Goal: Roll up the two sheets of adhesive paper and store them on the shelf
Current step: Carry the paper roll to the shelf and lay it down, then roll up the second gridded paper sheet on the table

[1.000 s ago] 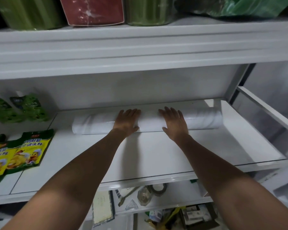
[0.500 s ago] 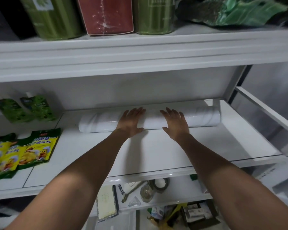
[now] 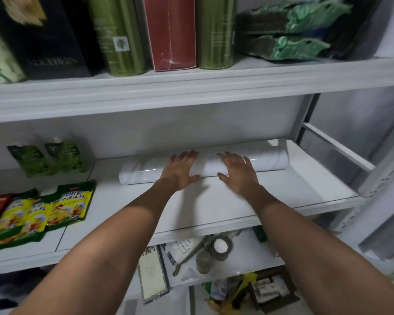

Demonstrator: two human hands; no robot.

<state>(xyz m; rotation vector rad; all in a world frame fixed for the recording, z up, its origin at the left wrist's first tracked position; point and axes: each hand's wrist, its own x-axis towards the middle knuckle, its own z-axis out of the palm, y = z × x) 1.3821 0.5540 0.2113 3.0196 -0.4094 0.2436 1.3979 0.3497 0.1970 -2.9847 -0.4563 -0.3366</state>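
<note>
Head view, facing a white shelving unit.

Roll of adhesive paper (image 3: pixel 207 165): white, faint grey marbling, glossy. Lies on its side on the middle shelf (image 3: pixel 293 187), lengthwise left to right, near the back wall, in the right-hand section. One roll visible; whether it holds both sheets cannot be told.

Left hand (image 3: pixel 180 170): released, palm down on the roll left of its middle, fingers straight and slightly spread over the top, thumb at the roll's front lower edge. Not curled round it.

Right hand (image 3: pixel 238 172): released, palm down on the roll just right of the left hand, fingers straight and spread, thumb low at the front edge. The two hands are apart, with a strip of roll showing between them. Both forearms reach in from below the frame.

Same shelf, left section: two green spouted pouches (image 3: pixel 48 160) upright against the back wall; yellow and green seasoning packets (image 3: pixel 43 210) lying flat near the front, well apart from the roll.

Top shelf (image 3: pixel 191 87): black box (image 3: pixel 46 37), two green tins (image 3: pixel 121 35), red box (image 3: pixel 171 30) between the tins, stacked green bags (image 3: pixel 293 30) at right.

Lower shelf (image 3: pixel 255 260): tape roll (image 3: pixel 221 245), papers, small clutter, details blurred
</note>
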